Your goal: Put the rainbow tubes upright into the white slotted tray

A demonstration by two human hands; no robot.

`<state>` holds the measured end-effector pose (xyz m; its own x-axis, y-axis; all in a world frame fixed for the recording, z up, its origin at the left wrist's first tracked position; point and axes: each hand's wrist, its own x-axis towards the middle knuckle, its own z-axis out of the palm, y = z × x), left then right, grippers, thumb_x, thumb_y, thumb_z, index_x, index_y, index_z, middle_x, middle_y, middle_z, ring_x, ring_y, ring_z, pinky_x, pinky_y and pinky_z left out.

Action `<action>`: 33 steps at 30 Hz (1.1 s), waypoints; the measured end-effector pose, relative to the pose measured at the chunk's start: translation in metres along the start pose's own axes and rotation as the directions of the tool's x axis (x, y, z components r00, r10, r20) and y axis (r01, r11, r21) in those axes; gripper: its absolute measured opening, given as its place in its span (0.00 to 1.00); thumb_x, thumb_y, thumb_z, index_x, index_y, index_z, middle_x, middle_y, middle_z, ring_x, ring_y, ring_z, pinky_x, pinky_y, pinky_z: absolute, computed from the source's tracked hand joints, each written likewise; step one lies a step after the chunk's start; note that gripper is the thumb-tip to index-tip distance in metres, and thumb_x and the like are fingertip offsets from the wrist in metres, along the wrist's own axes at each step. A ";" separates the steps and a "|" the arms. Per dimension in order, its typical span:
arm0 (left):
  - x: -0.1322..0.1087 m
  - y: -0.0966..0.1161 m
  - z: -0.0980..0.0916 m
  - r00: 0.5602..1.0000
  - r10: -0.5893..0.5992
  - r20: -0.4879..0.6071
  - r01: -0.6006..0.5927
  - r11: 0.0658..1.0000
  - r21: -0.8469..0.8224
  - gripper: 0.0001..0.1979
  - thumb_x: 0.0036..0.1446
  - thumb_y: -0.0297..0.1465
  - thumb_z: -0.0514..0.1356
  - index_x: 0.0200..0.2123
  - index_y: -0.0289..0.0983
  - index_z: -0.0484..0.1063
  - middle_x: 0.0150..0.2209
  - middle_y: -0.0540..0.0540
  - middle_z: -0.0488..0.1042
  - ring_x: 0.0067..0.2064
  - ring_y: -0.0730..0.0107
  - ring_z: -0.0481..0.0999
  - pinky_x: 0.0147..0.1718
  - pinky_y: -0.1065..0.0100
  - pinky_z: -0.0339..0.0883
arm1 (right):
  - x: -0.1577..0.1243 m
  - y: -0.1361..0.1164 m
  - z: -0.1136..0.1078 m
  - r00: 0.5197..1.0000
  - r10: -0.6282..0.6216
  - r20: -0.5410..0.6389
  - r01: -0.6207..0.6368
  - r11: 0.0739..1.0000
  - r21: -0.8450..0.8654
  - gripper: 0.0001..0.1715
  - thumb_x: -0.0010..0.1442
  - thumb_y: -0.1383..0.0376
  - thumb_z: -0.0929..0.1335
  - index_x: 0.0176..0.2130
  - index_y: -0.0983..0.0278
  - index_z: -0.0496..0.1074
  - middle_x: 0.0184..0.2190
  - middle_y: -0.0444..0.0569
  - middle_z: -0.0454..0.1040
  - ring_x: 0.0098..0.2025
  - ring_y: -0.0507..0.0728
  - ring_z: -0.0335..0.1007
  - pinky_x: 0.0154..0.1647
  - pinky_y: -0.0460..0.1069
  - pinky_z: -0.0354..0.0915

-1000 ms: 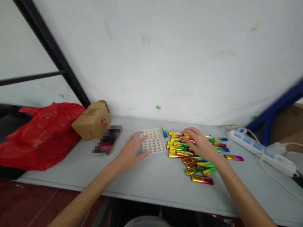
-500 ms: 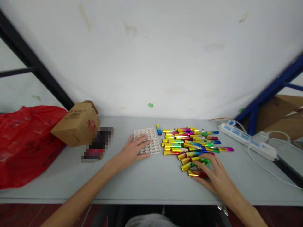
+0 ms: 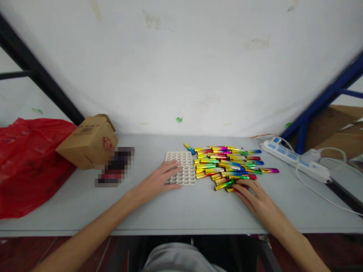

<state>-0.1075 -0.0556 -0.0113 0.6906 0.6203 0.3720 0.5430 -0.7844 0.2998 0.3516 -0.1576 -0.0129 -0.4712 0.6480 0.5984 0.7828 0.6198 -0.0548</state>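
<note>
Bare left hand (image 3: 155, 182), bare right hand (image 3: 256, 196) — grey clothing (image 3: 176, 258) below
Both forearms (image 3: 113, 211) are bare as far as they show; the clothing appears as a rounded patch of creased cloth — plain grey.

A flat, pale grey tabletop (image 3: 198, 213) bears a spread of slim, shiny metallic sticks (image 3: 231, 165) in yellow, red, blue, green and purple beside an off-white rectangular tray of round hollows (image 3: 187, 170); at left lie a dark, blurred flat object (image 3: 117, 162), a brown cardboard box (image 3: 89, 141) and a crumpled red plastic bag (image 3: 34, 166), at right a white power strip (image 3: 283, 152)
</note>
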 end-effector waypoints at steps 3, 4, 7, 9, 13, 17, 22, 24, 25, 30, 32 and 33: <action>0.005 0.000 0.003 1.000 0.011 0.009 -0.011 1.000 0.002 0.29 0.77 0.45 0.70 0.75 0.44 0.77 0.76 0.35 0.77 0.80 0.46 0.73 0.81 0.39 0.66 | -0.003 0.005 -0.005 1.000 -0.018 -0.013 0.018 1.000 0.005 0.18 0.83 0.67 0.67 0.65 0.56 0.80 0.55 0.57 0.85 0.56 0.65 0.86 0.57 0.59 0.86; 0.005 0.000 0.004 1.000 0.005 0.011 -0.005 1.000 0.007 0.29 0.78 0.45 0.69 0.75 0.43 0.77 0.76 0.35 0.76 0.81 0.46 0.72 0.81 0.39 0.66 | -0.003 0.005 -0.007 1.000 -0.017 -0.019 0.017 1.000 0.008 0.17 0.84 0.66 0.68 0.65 0.56 0.81 0.54 0.57 0.85 0.55 0.65 0.87 0.57 0.59 0.86; 0.003 0.003 0.007 1.000 -0.025 0.010 0.025 0.999 0.027 0.28 0.81 0.46 0.66 0.77 0.44 0.75 0.78 0.36 0.74 0.82 0.47 0.69 0.82 0.40 0.65 | -0.001 0.002 -0.013 1.000 0.003 -0.028 -0.002 1.000 0.016 0.14 0.85 0.63 0.68 0.62 0.57 0.81 0.52 0.56 0.87 0.53 0.64 0.87 0.58 0.59 0.85; 0.001 0.007 0.008 0.999 -0.033 0.009 0.033 0.998 0.051 0.27 0.82 0.46 0.64 0.77 0.44 0.75 0.79 0.38 0.74 0.83 0.47 0.69 0.82 0.41 0.66 | 0.003 -0.002 -0.015 0.998 0.052 -0.043 -0.050 0.998 0.033 0.15 0.85 0.60 0.67 0.62 0.57 0.81 0.52 0.55 0.88 0.52 0.64 0.88 0.58 0.58 0.84; -0.001 0.009 0.009 1.000 -0.017 -0.001 0.017 0.995 0.095 0.27 0.83 0.48 0.61 0.76 0.44 0.76 0.78 0.39 0.75 0.82 0.48 0.69 0.81 0.42 0.67 | 0.020 -0.006 -0.012 0.975 0.217 -0.045 -0.211 0.971 0.113 0.18 0.86 0.56 0.66 0.64 0.58 0.82 0.52 0.55 0.90 0.50 0.64 0.90 0.52 0.56 0.85; -0.001 0.004 0.007 0.999 -0.026 -0.024 0.029 0.995 0.100 0.30 0.83 0.53 0.57 0.76 0.45 0.77 0.77 0.40 0.76 0.80 0.47 0.73 0.80 0.42 0.69 | 0.044 -0.008 -0.004 0.959 0.278 0.055 -0.283 0.938 0.199 0.18 0.85 0.55 0.68 0.59 0.58 0.85 0.48 0.55 0.90 0.48 0.65 0.89 0.50 0.57 0.85; 0.000 0.003 0.003 0.997 -0.071 -0.018 0.072 0.996 0.049 0.32 0.83 0.56 0.55 0.76 0.46 0.77 0.79 0.40 0.74 0.80 0.46 0.72 0.81 0.39 0.68 | 0.056 -0.006 0.008 0.970 0.239 0.037 -0.242 0.960 0.143 0.15 0.82 0.61 0.70 0.60 0.56 0.86 0.53 0.57 0.88 0.54 0.66 0.86 0.59 0.63 0.82; 0.000 0.005 0.003 0.996 -0.086 -0.033 0.087 0.996 0.033 0.31 0.82 0.57 0.56 0.75 0.47 0.78 0.78 0.42 0.75 0.80 0.46 0.72 0.80 0.38 0.69 | 0.055 -0.006 0.010 0.969 0.247 0.028 -0.249 0.959 0.138 0.16 0.81 0.63 0.70 0.61 0.55 0.86 0.55 0.57 0.88 0.56 0.67 0.86 0.61 0.65 0.81; 0.000 0.006 0.002 0.995 -0.095 -0.044 0.096 0.995 0.028 0.31 0.82 0.57 0.57 0.74 0.48 0.78 0.78 0.42 0.75 0.80 0.46 0.73 0.80 0.39 0.70 | 0.055 -0.005 0.011 0.966 0.257 0.028 -0.258 0.954 0.155 0.17 0.81 0.63 0.71 0.62 0.55 0.86 0.56 0.57 0.88 0.57 0.67 0.86 0.62 0.65 0.81; -0.006 0.007 0.000 0.980 -0.157 -0.125 0.165 0.985 0.058 0.36 0.79 0.61 0.59 0.76 0.46 0.72 0.78 0.39 0.74 0.76 0.45 0.77 0.78 0.43 0.73 | 0.057 -0.004 0.013 0.904 0.425 0.040 -0.406 0.827 0.389 0.14 0.77 0.56 0.75 0.57 0.57 0.87 0.54 0.56 0.90 0.56 0.68 0.87 0.60 0.63 0.81; -0.010 0.004 -0.004 0.974 -0.174 -0.149 0.187 0.979 0.082 0.39 0.76 0.62 0.61 0.78 0.47 0.69 0.79 0.38 0.71 0.78 0.43 0.75 0.77 0.42 0.73 | 0.062 -0.003 0.014 0.839 0.542 0.050 -0.489 0.709 0.509 0.17 0.73 0.51 0.78 0.54 0.58 0.87 0.53 0.55 0.90 0.53 0.67 0.87 0.58 0.62 0.81; -0.013 0.002 -0.006 0.971 -0.177 -0.163 0.194 0.977 0.091 0.40 0.75 0.63 0.61 0.78 0.47 0.69 0.80 0.38 0.70 0.78 0.42 0.74 0.77 0.42 0.73 | 0.065 -0.002 0.013 0.803 0.592 0.071 -0.521 0.639 0.566 0.20 0.71 0.49 0.79 0.53 0.58 0.87 0.52 0.55 0.90 0.51 0.67 0.87 0.56 0.61 0.81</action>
<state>-0.1178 -0.0650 -0.0106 0.4964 0.7420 0.4507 0.7076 -0.6465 0.2850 0.3140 -0.1108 0.0157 0.0559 0.9184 0.3916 0.5152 0.3094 -0.7992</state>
